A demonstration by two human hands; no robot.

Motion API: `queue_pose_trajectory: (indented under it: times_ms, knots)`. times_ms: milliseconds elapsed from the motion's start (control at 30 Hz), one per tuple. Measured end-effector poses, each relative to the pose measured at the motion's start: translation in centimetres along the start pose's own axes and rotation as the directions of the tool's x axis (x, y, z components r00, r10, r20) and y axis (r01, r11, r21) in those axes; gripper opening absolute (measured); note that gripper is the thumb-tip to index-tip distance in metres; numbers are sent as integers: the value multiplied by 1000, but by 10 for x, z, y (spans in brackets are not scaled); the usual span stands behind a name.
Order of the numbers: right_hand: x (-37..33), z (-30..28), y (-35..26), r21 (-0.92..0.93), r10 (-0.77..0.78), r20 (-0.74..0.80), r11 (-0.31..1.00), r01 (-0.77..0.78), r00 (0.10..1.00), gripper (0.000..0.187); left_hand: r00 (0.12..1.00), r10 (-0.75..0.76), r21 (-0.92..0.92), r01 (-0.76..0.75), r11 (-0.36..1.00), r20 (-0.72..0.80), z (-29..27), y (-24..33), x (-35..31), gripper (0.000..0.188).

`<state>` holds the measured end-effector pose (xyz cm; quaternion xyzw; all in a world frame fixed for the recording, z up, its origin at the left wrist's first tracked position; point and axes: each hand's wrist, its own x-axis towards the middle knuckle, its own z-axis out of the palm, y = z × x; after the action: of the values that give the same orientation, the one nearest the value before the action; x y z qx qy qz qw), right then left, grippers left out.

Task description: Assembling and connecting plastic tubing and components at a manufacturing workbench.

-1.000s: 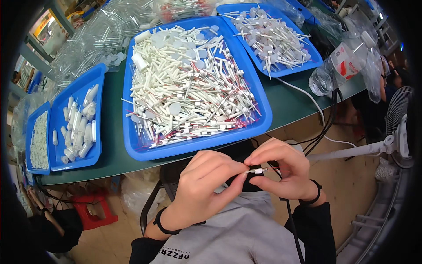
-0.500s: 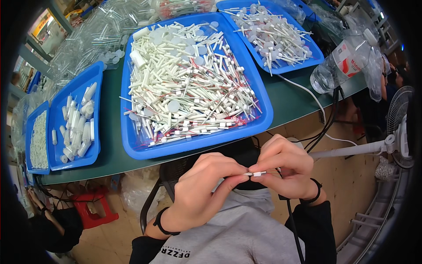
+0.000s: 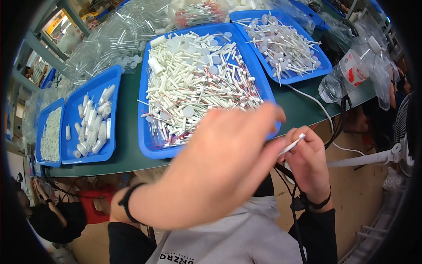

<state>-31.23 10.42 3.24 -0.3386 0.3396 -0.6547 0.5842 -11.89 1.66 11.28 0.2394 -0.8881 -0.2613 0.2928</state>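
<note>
My right hand point(image 3: 310, 163) is closed on a slim white stick-like piece point(image 3: 292, 146), pinched between thumb and fingers and held at a slant beyond the table's front edge. My left hand point(image 3: 224, 154) reaches across in front of the big tray, smeared by motion. Its index finger and thumb look apart, with the thumb close to the piece's lower end; I cannot tell if they touch. Under and behind that hand lies a large blue tray point(image 3: 147, 151) heaped with small white tubes, pieces with thin red wires and translucent discs point(image 3: 188, 111).
Another blue tray point(image 3: 326, 75) of white sticks and discs stands at the back right, beside a clear plastic bottle point(image 3: 337, 83). Two blue trays point(image 3: 66, 154) with white parts sit left. Clear plastic tubes point(image 3: 103, 46) pile up behind. A white cable point(image 3: 323, 105) crosses the table's edge; a fan point(image 3: 398, 154) stands right.
My hands were pinching the small piece together at chest height. My left hand has swung up and forward over the tray's front; my right has risen to the right with the piece.
</note>
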Motion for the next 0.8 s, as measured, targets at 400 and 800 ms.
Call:
queue_pose_trajectory:
  times_ms: [400, 800]
  knots:
    - [-11, -10, -18, -108, 18, -172, 993, -37, 985, 14, 901, -423, 690, 247, 681, 95, -25, -191, 158, 27]
    - [-14, -14, -28, -110, 23, -114, 993, -36, 993, 13, 875, -479, 816, 227, 532, 68, 0, -193, 174, 25]
